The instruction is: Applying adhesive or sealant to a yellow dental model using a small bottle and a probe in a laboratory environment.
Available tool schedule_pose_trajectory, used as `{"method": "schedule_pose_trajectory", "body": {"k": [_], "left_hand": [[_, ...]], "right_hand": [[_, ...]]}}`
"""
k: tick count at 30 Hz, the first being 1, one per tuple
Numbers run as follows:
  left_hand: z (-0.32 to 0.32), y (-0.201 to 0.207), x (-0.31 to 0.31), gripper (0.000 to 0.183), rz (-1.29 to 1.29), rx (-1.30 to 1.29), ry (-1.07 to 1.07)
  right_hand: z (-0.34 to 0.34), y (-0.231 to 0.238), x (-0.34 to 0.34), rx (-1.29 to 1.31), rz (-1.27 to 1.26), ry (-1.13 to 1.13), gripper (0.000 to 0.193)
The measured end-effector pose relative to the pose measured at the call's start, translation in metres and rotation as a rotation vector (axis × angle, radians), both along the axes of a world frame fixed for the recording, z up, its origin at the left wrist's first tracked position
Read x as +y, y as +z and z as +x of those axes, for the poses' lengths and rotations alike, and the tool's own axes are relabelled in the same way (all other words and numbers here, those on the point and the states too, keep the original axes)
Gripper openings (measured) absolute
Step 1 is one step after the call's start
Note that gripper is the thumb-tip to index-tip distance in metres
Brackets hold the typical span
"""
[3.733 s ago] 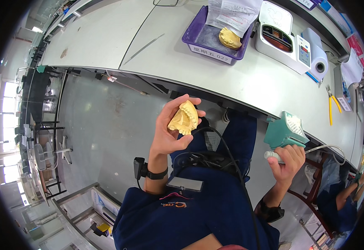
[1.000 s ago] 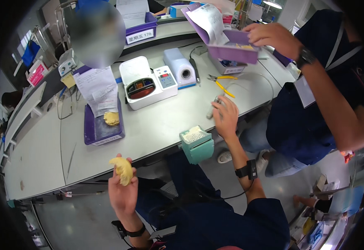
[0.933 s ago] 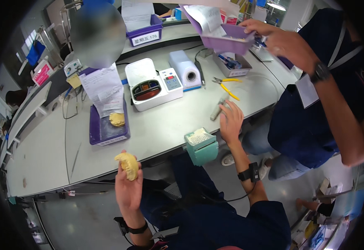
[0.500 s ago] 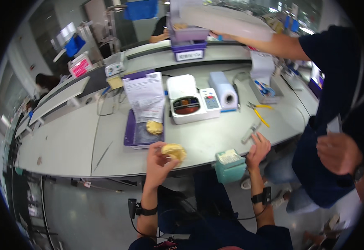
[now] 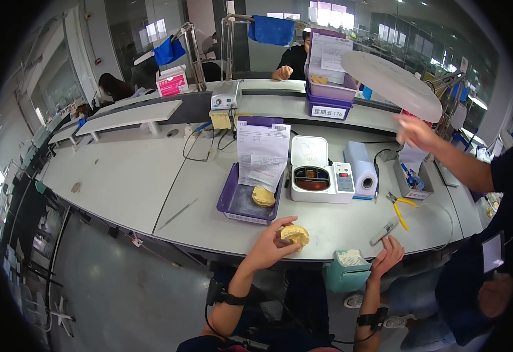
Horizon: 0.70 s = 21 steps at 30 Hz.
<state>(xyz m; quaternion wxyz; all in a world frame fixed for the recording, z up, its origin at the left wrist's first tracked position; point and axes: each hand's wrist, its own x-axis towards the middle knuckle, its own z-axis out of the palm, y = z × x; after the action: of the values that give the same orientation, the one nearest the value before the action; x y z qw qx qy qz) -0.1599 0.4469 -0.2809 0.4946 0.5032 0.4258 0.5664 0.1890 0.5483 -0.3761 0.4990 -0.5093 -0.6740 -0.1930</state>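
Over the bench's front edge, my left hand (image 5: 268,247) grips a yellow plaster dental model (image 5: 295,236) between thumb and fingers, its arch of teeth facing up. My right hand (image 5: 388,257) rests at the bench edge with its fingers stretched out and apart. Just beyond those fingertips lies a grey pen-shaped handpiece (image 5: 383,232); whether they touch it is hard to see. Left of this hand a teal box (image 5: 348,276) with a pale top sits at the edge. A second yellow dental model (image 5: 263,196) lies in a purple tray (image 5: 228,202) with papers (image 5: 262,154) propped behind.
A white wax heater (image 5: 321,195) stands mid-bench beside a blue-white device (image 5: 362,170). Yellow-handled pliers (image 5: 401,208) and a grey bin (image 5: 416,189) lie right. A thin tool (image 5: 178,213) lies left. At right, a co-worker's arm (image 5: 453,154) reaches toward a white lamp (image 5: 394,82).
The whole view has shifted, so the bench appears further right and lower. The co-worker's raised hand now shows below the lamp. My left hand still holds the dental model.
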Motion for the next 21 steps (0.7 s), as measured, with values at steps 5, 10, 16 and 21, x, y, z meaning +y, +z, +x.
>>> {"method": "schedule_pose_trajectory", "body": {"k": [5, 10, 16, 21], "left_hand": [[-0.009, 0.006, 0.002, 0.052, 0.152, 0.281, 0.101], [-0.006, 0.009, 0.002, 0.048, 0.164, 0.341, 0.142], [0.003, 0.000, 0.004, 0.049, 0.154, 0.340, 0.134], [0.008, -0.003, -0.005, 0.045, 0.056, 0.330, 0.240]], "right_hand": [[-0.005, 0.003, 0.000, 0.015, -0.009, 0.009, 0.036], [-0.004, 0.003, 0.000, 0.022, -0.018, 0.007, 0.035], [0.004, 0.000, -0.003, 0.026, -0.016, -0.010, 0.034], [-0.004, 0.000, -0.001, 0.016, -0.031, 0.016, 0.035]]}}
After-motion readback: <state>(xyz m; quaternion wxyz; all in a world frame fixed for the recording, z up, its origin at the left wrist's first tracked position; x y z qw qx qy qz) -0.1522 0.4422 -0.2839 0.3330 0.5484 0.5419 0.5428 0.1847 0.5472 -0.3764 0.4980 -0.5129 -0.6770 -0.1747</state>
